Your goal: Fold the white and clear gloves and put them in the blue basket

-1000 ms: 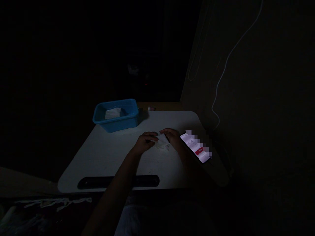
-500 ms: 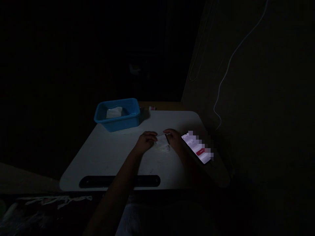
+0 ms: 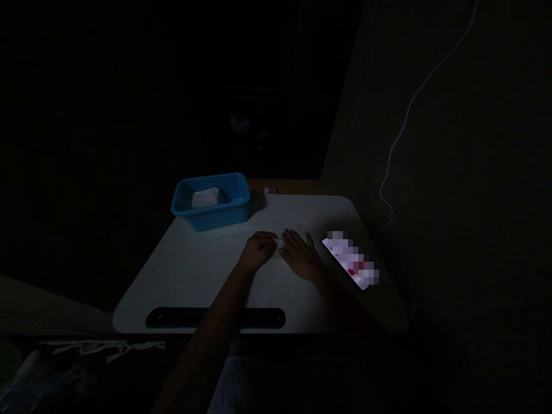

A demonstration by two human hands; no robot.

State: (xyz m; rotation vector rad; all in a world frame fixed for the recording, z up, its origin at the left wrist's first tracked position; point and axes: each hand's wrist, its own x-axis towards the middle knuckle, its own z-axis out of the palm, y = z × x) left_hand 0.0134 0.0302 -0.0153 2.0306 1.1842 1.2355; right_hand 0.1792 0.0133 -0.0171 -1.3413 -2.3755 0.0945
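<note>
Dim light falls on a small white folded sheet (image 3: 279, 242), cloth or paper, which lies on the white table (image 3: 207, 276). Most of it is hidden by my hands, so I cannot tell its kind. My left hand (image 3: 257, 252) has its fingers curled and pinched on the sheet's left side. Lying flat over the right part is my right hand (image 3: 302, 257), fingers stretched out and thumb apart. A blue plastic basin (image 3: 215, 218) at the table's back left holds another white folded piece (image 3: 206, 197).
Right of my right hand lies a phone (image 3: 345, 261) with a lit, partly blurred screen. A black slot (image 3: 181, 317) runs along the table's front edge. Beyond the back edge is a small reddish-and-white object (image 3: 269, 190). A white cable (image 3: 405, 121) hangs along the right wall.
My right hand has moved from the sheet's right edge to lie flat over it, covering most of the sheet. My left hand stays at its left side. The view has shifted slightly.
</note>
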